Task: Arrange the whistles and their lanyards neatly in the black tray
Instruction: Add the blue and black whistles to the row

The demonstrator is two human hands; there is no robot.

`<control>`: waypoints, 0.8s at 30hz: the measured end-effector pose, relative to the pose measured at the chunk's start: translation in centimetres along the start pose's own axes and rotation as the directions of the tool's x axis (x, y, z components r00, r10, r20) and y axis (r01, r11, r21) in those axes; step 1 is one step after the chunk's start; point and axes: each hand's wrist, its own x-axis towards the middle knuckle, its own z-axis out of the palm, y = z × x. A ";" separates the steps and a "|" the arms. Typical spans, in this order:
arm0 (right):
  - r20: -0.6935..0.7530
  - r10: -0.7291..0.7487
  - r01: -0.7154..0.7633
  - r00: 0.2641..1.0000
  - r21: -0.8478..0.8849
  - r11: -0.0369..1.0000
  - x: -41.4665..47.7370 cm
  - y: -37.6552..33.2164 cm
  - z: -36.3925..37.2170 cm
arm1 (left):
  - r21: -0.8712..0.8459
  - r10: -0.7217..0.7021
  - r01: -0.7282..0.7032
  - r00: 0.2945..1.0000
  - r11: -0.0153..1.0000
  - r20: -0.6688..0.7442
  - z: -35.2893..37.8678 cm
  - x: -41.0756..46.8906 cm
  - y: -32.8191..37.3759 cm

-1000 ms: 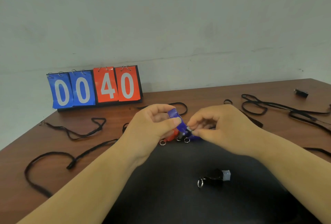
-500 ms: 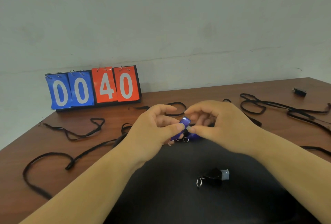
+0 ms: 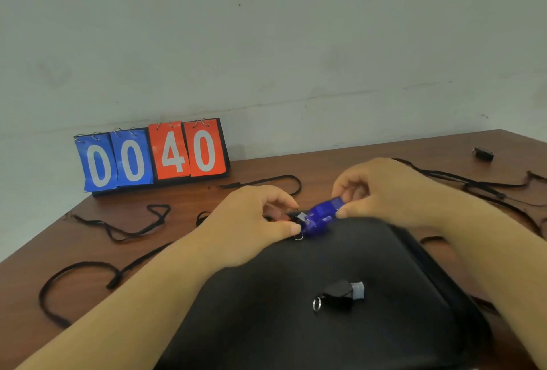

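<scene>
Both hands meet over 12 o'clock edge of black soft-sided tray (image 3: 266, 325). Right hand (image 3: 381, 189) pinches mouthpiece end of translucent blue plastic whistle (image 3: 321, 217). Left hand (image 3: 251, 221) pinches its ring end, thumb against it; small dark piece between those fingers, too blurred to identify. Whistle tilted, just above tray rim. Black whistle with grey mouthpiece (image 3: 340, 295) lies inside tray, 6 o'clock of blue one. Loose black cord lanyards (image 3: 136, 221) sprawl on brown wooden tabletop (image 3: 310, 168) at 9 and 2 o'clock. Flip scoreboard (image 3: 154, 156) reading 00 40 at 10 o'clock.
</scene>
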 end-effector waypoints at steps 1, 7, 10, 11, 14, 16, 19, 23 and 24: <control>0.038 0.035 -0.035 0.999 0.005 0.999 0.0 0.7 -0.6 | 0.065 0.015 -0.018 0.999 0.998 0.041 -0.3 0.3 0.4; 0.289 0.132 -0.127 0.948 -0.038 0.991 0.2 3.0 -0.8 | 0.345 -0.009 -0.082 0.967 0.935 0.254 0.2 3.6 2.0; 0.294 0.134 -0.121 0.946 -0.062 0.991 0.4 3.2 -0.2 | 0.346 -0.033 -0.071 0.958 0.936 0.285 1.4 4.5 1.8; 0.287 0.129 -0.113 0.949 -0.072 0.991 0.5 3.3 0.0 | 0.346 -0.030 -0.072 0.959 0.936 0.282 1.7 4.6 1.6; 0.281 0.107 -0.082 0.954 -0.101 0.992 0.7 3.1 0.6 | 0.352 -0.011 -0.080 0.968 0.933 0.249 2.5 4.9 0.9; 0.263 0.084 -0.055 0.961 -0.118 0.991 0.9 2.9 1.2 | 0.349 -0.002 -0.086 0.970 0.933 0.245 2.9 4.9 0.2; 0.185 0.064 -0.038 0.981 -0.142 0.989 1.0 3.1 1.7 | 0.356 0.004 -0.100 0.965 0.929 0.262 3.1 4.8 -0.6; 0.115 0.022 -0.005 0.993 -0.149 0.989 1.3 3.3 2.2 | 0.359 0.002 -0.094 0.968 0.929 0.250 2.7 4.7 -1.1; 0.113 0.019 -0.002 0.993 -0.145 0.989 1.5 3.3 2.4 | 0.356 0.001 -0.091 0.970 0.930 0.244 2.6 4.6 -1.3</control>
